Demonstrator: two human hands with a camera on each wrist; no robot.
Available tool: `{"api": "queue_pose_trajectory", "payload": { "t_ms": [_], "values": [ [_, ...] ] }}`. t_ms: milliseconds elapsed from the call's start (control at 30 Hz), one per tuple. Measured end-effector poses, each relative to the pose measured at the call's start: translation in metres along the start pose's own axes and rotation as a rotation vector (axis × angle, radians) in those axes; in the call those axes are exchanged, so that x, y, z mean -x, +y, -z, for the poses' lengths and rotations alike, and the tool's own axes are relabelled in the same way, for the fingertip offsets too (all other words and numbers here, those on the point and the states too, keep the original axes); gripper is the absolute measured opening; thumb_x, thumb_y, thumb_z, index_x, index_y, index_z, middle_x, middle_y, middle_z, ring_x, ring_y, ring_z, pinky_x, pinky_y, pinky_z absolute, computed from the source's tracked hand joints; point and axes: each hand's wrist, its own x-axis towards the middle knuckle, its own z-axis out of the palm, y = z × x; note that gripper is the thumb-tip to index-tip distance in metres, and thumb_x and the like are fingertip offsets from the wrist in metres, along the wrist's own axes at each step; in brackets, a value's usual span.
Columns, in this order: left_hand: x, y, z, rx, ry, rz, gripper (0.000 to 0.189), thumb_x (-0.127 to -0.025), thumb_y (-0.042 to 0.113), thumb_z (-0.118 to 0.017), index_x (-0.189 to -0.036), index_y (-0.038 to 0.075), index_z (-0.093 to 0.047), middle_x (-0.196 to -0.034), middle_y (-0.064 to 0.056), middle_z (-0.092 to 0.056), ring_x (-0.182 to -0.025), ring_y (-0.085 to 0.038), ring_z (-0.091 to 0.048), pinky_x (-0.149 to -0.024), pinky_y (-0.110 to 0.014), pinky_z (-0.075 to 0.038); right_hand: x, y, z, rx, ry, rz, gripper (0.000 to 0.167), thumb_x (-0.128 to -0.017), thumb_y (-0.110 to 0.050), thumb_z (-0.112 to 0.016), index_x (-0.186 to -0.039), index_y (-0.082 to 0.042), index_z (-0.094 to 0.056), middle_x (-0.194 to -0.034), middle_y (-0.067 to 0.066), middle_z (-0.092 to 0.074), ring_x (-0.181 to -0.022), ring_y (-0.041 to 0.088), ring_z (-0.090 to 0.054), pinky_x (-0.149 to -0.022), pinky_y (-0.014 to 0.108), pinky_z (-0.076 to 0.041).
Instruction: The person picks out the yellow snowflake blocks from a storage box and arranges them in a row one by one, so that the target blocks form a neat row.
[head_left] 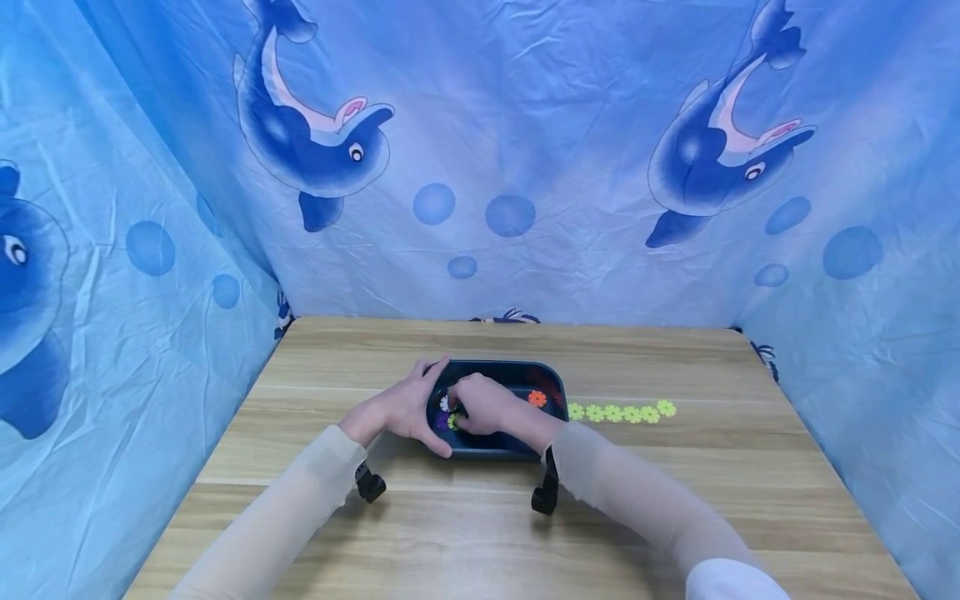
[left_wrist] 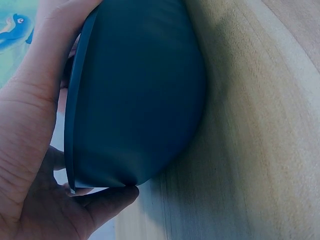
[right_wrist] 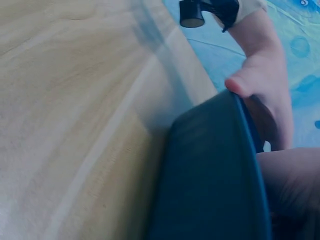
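A dark plastic tray [head_left: 495, 454] stands on the table. At its left end my left hand [head_left: 406, 410] grips it, thumb toward the near side and fingers toward the far rim. In the left wrist view the tray's outer wall [left_wrist: 135, 95] lies against that hand. My right hand [head_left: 482, 404] reaches down inside the left half, fingers bent among small flower-shaped plastic discs. A yellow-green disc [head_left: 453, 422] is at its fingertips, next to a purple disc [head_left: 441, 420] and a white disc [head_left: 444, 403]. Whether the fingers pinch one is hidden. An orange disc [head_left: 537, 399] lies farther right in the tray.
Right of the tray, several yellow-green flower discs [head_left: 613, 413] form a row on the wooden table [head_left: 480, 533], the last one set slightly higher. Blue curtains [head_left: 480, 125] with dolphins enclose the back and sides. Each wrist carries a small black camera [head_left: 545, 498].
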Motion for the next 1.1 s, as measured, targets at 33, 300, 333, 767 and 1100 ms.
{"api": "queue_pose_trajectory", "payload": {
  "t_ms": [33, 300, 333, 767, 1100],
  "values": [
    [0.000, 0.000, 0.000, 0.001, 0.000, 0.000, 0.154, -0.062, 0.057, -0.100, -0.172, 0.008, -0.004, -0.165, -0.028, -0.019, -0.142, -0.042, -0.050, -0.115, -0.056, -0.048, -0.001, -0.001, -0.002, 0.006, -0.004, 0.001, 0.022, -0.094, -0.022, -0.082, -0.112, -0.011, -0.081, -0.107, 0.002, -0.080, -0.097, 0.012, -0.073, -0.088, 0.028, -0.062],
    [0.002, 0.002, 0.001, 0.016, -0.007, 0.007, 0.153, -0.063, 0.057, -0.100, -0.172, 0.011, -0.004, -0.167, -0.027, -0.016, -0.140, -0.042, -0.052, -0.114, -0.055, -0.049, -0.004, -0.007, -0.012, 0.069, -0.007, 0.000, 0.018, -0.092, -0.025, -0.085, -0.105, -0.014, -0.082, -0.101, -0.001, -0.078, -0.093, 0.010, -0.071, -0.083, 0.025, -0.061],
    [0.002, 0.002, 0.001, 0.016, -0.007, 0.008, 0.153, -0.063, 0.057, -0.100, -0.172, 0.011, -0.004, -0.167, -0.027, -0.016, -0.140, -0.042, -0.052, -0.114, -0.055, -0.050, -0.004, -0.007, -0.012, 0.073, -0.005, 0.002, 0.017, -0.092, -0.024, -0.086, -0.104, -0.013, -0.082, -0.101, -0.001, -0.079, -0.094, 0.011, -0.072, -0.084, 0.025, -0.061],
    [0.004, 0.003, -0.001, 0.018, -0.010, 0.021, 0.152, -0.064, 0.057, -0.100, -0.173, 0.013, -0.003, -0.167, -0.028, -0.017, -0.140, -0.041, -0.052, -0.115, -0.054, -0.049, -0.001, -0.002, -0.012, -0.058, -0.011, -0.044, 0.015, -0.089, -0.018, -0.087, -0.102, -0.013, -0.083, -0.099, -0.001, -0.079, -0.093, 0.011, -0.069, -0.086, 0.026, -0.060],
    [0.005, 0.003, 0.001, 0.015, -0.008, 0.020, 0.151, -0.065, 0.056, -0.100, -0.173, 0.014, -0.002, -0.168, -0.027, -0.016, -0.143, -0.042, -0.049, -0.116, -0.056, -0.048, -0.002, 0.012, -0.016, -0.105, 0.006, -0.038, 0.019, -0.087, -0.017, -0.087, -0.102, -0.008, -0.082, -0.100, 0.003, -0.079, -0.090, 0.011, -0.069, -0.084, 0.029, -0.061]
  ]
}}
